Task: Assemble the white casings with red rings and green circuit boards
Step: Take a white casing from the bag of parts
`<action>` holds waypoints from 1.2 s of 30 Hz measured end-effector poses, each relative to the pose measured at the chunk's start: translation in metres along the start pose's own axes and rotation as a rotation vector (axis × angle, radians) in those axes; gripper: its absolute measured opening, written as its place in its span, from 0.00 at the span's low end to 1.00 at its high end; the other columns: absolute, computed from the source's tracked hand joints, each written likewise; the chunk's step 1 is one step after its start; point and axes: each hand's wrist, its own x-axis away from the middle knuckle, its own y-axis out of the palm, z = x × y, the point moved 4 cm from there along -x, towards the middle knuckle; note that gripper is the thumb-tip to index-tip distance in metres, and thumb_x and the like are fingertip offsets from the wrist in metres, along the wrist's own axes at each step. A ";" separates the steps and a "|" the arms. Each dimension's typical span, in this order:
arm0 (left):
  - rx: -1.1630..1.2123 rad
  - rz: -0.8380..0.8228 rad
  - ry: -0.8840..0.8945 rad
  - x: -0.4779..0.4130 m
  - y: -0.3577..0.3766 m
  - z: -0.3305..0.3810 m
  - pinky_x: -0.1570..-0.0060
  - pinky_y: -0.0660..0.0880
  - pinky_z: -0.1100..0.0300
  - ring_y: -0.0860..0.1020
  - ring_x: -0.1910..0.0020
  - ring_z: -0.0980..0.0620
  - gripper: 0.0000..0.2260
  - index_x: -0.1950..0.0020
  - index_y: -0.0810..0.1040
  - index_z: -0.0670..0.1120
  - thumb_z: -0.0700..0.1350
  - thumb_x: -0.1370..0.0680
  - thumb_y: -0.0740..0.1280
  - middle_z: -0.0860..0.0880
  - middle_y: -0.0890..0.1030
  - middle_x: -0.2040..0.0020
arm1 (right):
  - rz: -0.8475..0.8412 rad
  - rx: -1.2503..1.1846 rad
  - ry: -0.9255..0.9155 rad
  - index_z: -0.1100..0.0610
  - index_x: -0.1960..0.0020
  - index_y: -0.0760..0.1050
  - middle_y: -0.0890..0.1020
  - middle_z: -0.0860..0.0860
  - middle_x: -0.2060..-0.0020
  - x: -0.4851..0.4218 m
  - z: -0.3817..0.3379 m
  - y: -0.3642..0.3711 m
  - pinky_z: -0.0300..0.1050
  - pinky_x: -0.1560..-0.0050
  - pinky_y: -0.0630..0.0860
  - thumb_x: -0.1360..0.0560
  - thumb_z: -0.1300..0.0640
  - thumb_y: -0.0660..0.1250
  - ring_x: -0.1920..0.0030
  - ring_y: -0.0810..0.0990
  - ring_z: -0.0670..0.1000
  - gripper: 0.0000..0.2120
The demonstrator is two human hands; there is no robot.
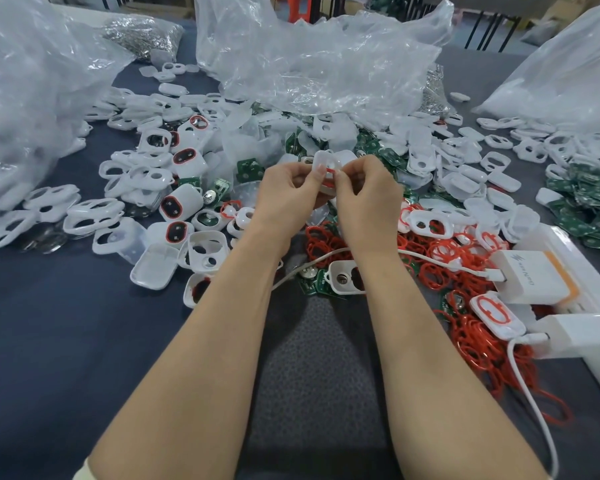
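Just beyond the loose heap of red rubber rings (440,258) on the dark tabletop (49,341), the left hand (288,190) grips a small white plastic casing (326,160), judged light and rigid, by its edges, while the right hand (366,194) pinches a thin red ring (330,175), judged floppy and best fed in by its rim.

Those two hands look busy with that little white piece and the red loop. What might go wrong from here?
1. The left hand holds the white casing while the right hand pinches the thin red ring against it; the ring could slip or seat crooked.
2. The white cable runs under both forearms to the charger; a wrist might snag it and scatter the loose red rings.
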 end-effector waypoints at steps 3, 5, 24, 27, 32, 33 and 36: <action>-0.030 0.037 -0.001 -0.001 0.000 -0.002 0.53 0.80 0.62 0.83 0.58 0.52 0.08 0.51 0.80 0.40 0.40 0.19 0.62 0.45 0.84 0.59 | -0.002 0.010 0.006 0.63 0.55 0.76 0.80 0.54 0.60 0.001 -0.001 0.003 0.45 0.53 0.72 0.23 0.61 0.66 0.58 0.77 0.53 0.04; -0.030 0.038 -0.005 -0.002 0.000 -0.003 0.52 0.80 0.62 0.83 0.58 0.52 0.08 0.52 0.80 0.40 0.39 0.19 0.62 0.44 0.84 0.59 | -0.012 0.004 0.011 0.62 0.55 0.75 0.79 0.52 0.62 0.001 -0.001 0.003 0.43 0.54 0.72 0.24 0.61 0.66 0.59 0.77 0.51 0.04; 0.224 -0.112 -0.087 -0.004 -0.005 -0.001 0.54 0.79 0.65 0.83 0.57 0.55 0.06 0.46 0.78 0.39 0.39 0.19 0.63 0.46 0.84 0.55 | -0.264 -0.532 0.366 0.58 0.53 0.81 0.81 0.49 0.68 -0.005 0.017 0.005 0.32 0.71 0.70 0.21 0.58 0.64 0.72 0.76 0.42 0.07; 0.215 -0.102 -0.083 -0.004 -0.005 -0.002 0.55 0.79 0.65 0.83 0.58 0.54 0.06 0.50 0.79 0.41 0.37 0.19 0.62 0.47 0.84 0.57 | -0.332 -0.545 0.393 0.59 0.48 0.81 0.84 0.53 0.60 -0.005 0.018 0.007 0.39 0.62 0.76 0.21 0.57 0.64 0.64 0.79 0.47 0.09; 0.219 -0.088 -0.083 -0.003 -0.003 -0.003 0.59 0.78 0.68 0.82 0.62 0.58 0.09 0.54 0.80 0.43 0.36 0.19 0.61 0.48 0.83 0.60 | -0.356 -0.457 0.302 0.61 0.48 0.76 0.82 0.56 0.58 -0.004 0.014 0.008 0.33 0.64 0.76 0.23 0.62 0.66 0.65 0.80 0.45 0.05; 0.217 -0.086 -0.083 -0.003 -0.002 -0.003 0.60 0.78 0.68 0.82 0.62 0.58 0.09 0.55 0.80 0.44 0.36 0.19 0.61 0.49 0.83 0.60 | -0.345 -0.422 0.287 0.61 0.48 0.76 0.81 0.57 0.57 -0.004 0.014 0.008 0.33 0.65 0.76 0.23 0.62 0.66 0.65 0.80 0.46 0.04; 0.238 -0.073 -0.103 -0.003 -0.002 -0.003 0.60 0.78 0.68 0.82 0.62 0.57 0.09 0.55 0.80 0.43 0.36 0.19 0.62 0.48 0.83 0.60 | -0.331 -0.382 0.269 0.61 0.49 0.76 0.82 0.59 0.56 -0.004 0.012 0.008 0.34 0.65 0.77 0.23 0.61 0.66 0.65 0.80 0.47 0.04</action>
